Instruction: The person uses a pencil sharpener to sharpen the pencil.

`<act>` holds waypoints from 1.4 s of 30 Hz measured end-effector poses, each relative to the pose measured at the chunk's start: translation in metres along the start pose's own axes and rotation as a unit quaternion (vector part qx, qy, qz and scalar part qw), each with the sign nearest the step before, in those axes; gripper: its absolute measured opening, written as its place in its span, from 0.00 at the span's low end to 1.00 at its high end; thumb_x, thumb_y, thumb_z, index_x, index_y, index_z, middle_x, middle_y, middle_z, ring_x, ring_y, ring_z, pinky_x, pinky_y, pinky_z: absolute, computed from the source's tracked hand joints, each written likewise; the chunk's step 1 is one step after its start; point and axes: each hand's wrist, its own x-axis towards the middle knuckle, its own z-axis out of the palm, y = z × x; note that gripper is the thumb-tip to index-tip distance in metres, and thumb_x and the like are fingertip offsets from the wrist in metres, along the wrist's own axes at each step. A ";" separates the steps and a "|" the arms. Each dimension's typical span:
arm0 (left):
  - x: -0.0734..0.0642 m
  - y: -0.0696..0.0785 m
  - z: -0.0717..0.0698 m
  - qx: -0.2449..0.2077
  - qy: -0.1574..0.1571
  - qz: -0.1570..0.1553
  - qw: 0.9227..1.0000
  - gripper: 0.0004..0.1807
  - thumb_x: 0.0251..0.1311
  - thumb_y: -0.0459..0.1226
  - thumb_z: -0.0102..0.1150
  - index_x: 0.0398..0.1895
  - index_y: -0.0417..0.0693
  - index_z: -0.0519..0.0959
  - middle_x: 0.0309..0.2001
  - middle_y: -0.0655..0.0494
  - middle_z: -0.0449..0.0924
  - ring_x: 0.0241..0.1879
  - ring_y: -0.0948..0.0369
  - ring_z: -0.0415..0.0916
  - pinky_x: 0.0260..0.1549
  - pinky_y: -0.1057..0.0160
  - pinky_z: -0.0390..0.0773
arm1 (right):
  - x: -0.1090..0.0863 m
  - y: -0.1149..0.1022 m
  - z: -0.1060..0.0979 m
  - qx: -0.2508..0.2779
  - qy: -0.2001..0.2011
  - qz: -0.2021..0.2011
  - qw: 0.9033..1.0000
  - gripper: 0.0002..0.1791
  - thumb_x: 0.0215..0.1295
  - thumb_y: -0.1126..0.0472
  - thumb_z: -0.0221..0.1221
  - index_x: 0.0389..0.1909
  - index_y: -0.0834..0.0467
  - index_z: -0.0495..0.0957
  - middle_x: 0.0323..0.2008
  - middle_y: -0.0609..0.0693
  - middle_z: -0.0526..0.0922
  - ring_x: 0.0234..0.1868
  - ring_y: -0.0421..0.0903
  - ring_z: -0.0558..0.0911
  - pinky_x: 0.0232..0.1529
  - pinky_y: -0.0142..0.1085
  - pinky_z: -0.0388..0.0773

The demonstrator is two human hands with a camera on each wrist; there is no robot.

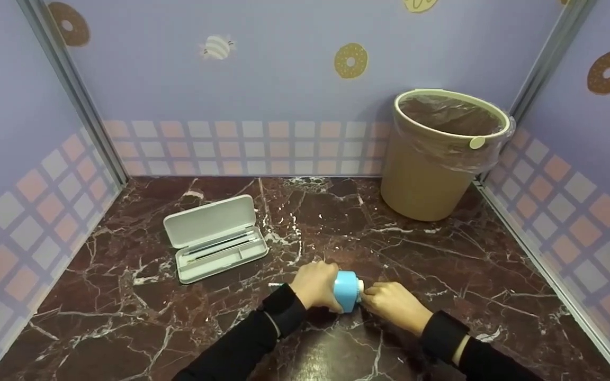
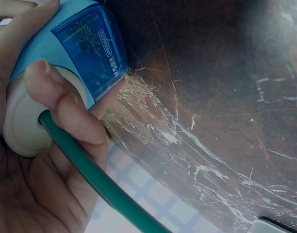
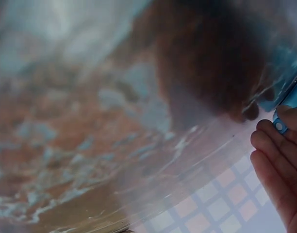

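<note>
My left hand grips a light-blue crank pencil sharpener above the table. Its see-through blue shavings drawer has some shavings inside. A green pencil is inserted in the hole of the cream-coloured front; in the head view its far end pokes out left of the hand. From the sharpener's other side, my right hand pinches the crank. In the right wrist view a small blue crank end shows between the fingers. The pencil's tip is hidden inside.
An open white pencil case with a few pencils lies at the left on the dark marbled table. At the back right stands a tan bin with a clear liner. Patterned walls enclose the back and sides.
</note>
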 end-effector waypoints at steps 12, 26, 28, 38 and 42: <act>0.000 0.003 -0.002 -0.003 -0.003 -0.003 1.000 0.32 0.27 0.53 0.85 0.36 0.48 0.82 0.31 0.56 0.85 0.31 0.58 0.81 0.29 0.60 0.79 | -0.006 -0.006 -0.008 0.023 0.022 0.005 0.999 0.15 0.44 0.63 0.75 0.19 0.51 0.75 0.17 0.40 0.77 0.19 0.36 0.74 0.21 0.28 0.70; 0.001 0.001 -0.004 0.012 -0.004 -0.007 1.000 0.33 0.26 0.54 0.86 0.37 0.47 0.83 0.32 0.55 0.86 0.31 0.57 0.82 0.28 0.59 0.81 | -0.001 -0.011 -0.047 0.056 0.057 -0.008 0.997 0.12 0.44 0.61 0.77 0.30 0.54 0.85 0.27 0.41 0.87 0.26 0.36 0.82 0.29 0.29 0.79; 0.001 0.001 -0.004 0.013 -0.008 -0.009 1.000 0.33 0.26 0.54 0.86 0.37 0.47 0.83 0.32 0.55 0.86 0.31 0.57 0.82 0.28 0.59 0.80 | 0.000 -0.011 -0.049 0.056 0.064 -0.007 0.996 0.12 0.44 0.62 0.77 0.31 0.55 0.86 0.27 0.41 0.87 0.26 0.36 0.82 0.29 0.28 0.79; 0.002 0.003 -0.005 0.022 -0.023 -0.002 1.000 0.33 0.27 0.53 0.86 0.36 0.47 0.82 0.32 0.55 0.86 0.31 0.57 0.82 0.29 0.58 0.81 | 0.003 -0.002 -0.062 0.052 0.076 0.011 0.996 0.12 0.46 0.60 0.76 0.34 0.56 0.87 0.29 0.43 0.88 0.29 0.38 0.85 0.34 0.30 0.83; 0.003 0.003 -0.005 0.024 -0.023 0.007 0.999 0.33 0.27 0.54 0.86 0.37 0.47 0.83 0.33 0.55 0.87 0.32 0.56 0.83 0.29 0.58 0.82 | 0.005 0.003 -0.065 0.034 0.068 0.019 0.997 0.14 0.46 0.60 0.77 0.36 0.57 0.88 0.30 0.45 0.89 0.30 0.40 0.86 0.35 0.33 0.84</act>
